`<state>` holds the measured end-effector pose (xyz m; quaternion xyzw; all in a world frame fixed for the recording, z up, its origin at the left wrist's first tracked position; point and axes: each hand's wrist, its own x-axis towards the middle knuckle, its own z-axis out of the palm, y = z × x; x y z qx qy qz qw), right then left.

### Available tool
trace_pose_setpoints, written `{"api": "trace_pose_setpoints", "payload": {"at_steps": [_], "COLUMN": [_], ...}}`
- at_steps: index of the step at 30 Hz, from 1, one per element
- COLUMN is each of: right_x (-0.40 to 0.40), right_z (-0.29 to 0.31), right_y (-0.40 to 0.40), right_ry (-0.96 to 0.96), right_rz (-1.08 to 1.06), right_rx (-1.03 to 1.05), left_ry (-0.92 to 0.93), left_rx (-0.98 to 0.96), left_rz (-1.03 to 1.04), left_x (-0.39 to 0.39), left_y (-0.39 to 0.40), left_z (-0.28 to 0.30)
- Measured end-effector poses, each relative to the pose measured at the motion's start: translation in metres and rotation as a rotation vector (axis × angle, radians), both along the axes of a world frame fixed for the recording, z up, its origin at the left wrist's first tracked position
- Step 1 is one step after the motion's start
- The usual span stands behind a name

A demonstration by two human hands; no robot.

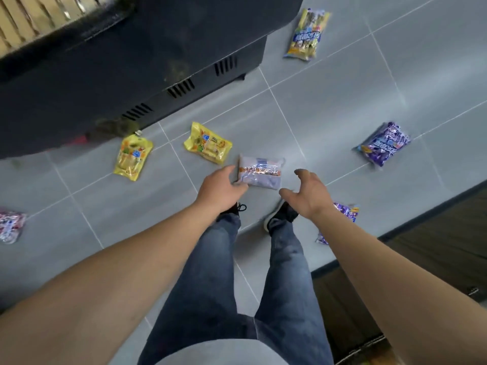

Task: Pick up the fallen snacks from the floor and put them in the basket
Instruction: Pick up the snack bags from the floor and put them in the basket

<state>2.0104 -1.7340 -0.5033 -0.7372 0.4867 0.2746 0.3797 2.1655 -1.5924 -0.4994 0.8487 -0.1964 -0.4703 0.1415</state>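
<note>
A person is standing on a grey tiled floor (329,106) and looking down at both arms, which are reaching toward the centre of the frame. A pale snack packet (261,173) is lying flat on the tiles just above the two black shoes (280,216). The left hand (220,187) is curling its fingers at the packet's left edge — whether they are actually gripping it cannot be told. The right hand (309,193) is hovering just right of the packet with fingers spread and released, holding nothing.

Other snacks are lying scattered around: a yellow pouch (208,143) just up and left of the pale packet, a second yellow pouch (133,157) further left, a purple bag (383,144) at the right, a yellow-and-blue bag (307,34) near the top, a red-and-white packet (10,226) at the left edge, and another purple bag (345,216) partly hidden behind the right forearm.

A dark cabinet (118,61) with vent slots is filling the upper left — its base is sitting close behind the yellow pouches. A dark mat (434,246) is edging the lower right.
</note>
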Motion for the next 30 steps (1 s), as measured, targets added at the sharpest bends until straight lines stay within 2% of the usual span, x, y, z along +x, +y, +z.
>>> {"api": "trace_pose_setpoints", "payload": {"at_steps": [8,14,18,24,27,30], "right_x": [0.001,-0.004,-0.006,-0.013,-0.018,-0.024], "right_z": [-0.145,-0.307,-0.412,-0.536,-0.576,-0.595], "right_y": [-0.043,-0.057,-0.06,-0.066,-0.068,-0.071], "right_ry": [0.092,0.115,0.107,0.129,0.149,0.073], "right_rz": [-0.018,-0.012,-0.017,-0.393,-0.573,-0.642], "right_rx": [0.103,0.151,0.136,0.124,0.192,0.229], "left_ry": [0.07,0.128,0.1,0.062,0.146,0.217], "left_rx": [0.16,0.181,0.18,0.251,0.225,0.171], "left_rz": [0.12,0.138,0.103,0.307,0.424,0.53], "left_x": [0.001,-0.01,-0.014,-0.013,-0.012,-0.011], "left_y": [-0.037,-0.064,-0.076,-0.064,-0.051,-0.038], "left_z": [-0.146,-0.302,-0.41,-0.535,-0.577,-0.607]}}
